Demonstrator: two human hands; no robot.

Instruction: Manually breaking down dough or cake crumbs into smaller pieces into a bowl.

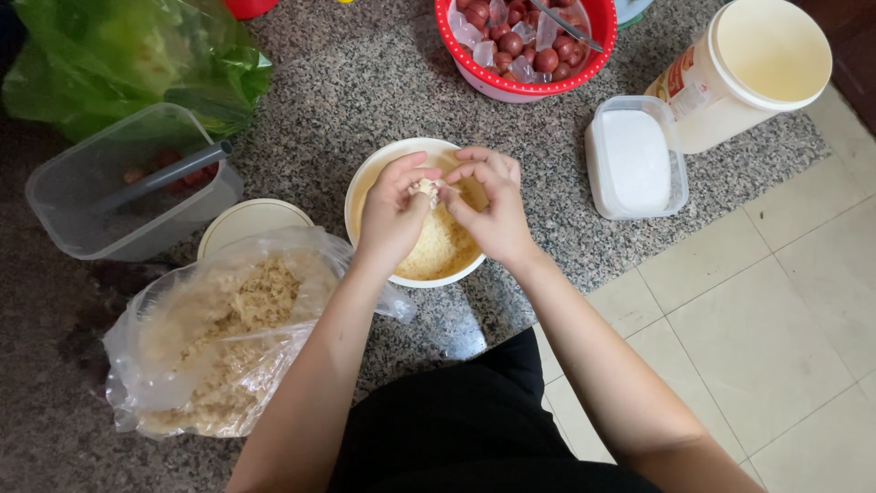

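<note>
At far left, a green plastic bag [119, 55] lies on the speckled granite counter [365, 82]. Just below it stands a clear rectangular tub [64, 205] holding a grey-handled utensil [169, 172] and a few reddish pieces. Below the tub, a clear plastic bag of tan crumbs [219, 338] lies open, partly covering a round cream lid [251, 219].

At centre, a cream bowl [388, 160] holds pale yellow crumbs [438, 251]. Both hands are positioned over the bowl. The left hand [394, 217] is curled, its fingers closed around a small crumb-coated lump [424, 189]. The right hand [493, 205] is also curled, its fingertips pressed against the same lump from the opposite side. The lump sits between the two hands, above the crumbs and inside the bowl's rim.

Above the bowl, near the top edge, a red basin [520, 87] contains round reddish-brown pieces, ice chunks and a metal utensil. To the right of the bowl stands a clear rectangular container of white powder [636, 160]. Further right, a large cream tub [766, 59] lies tilted, its open mouth showing. Pale floor tiles [766, 310] occupy the lower right.
</note>
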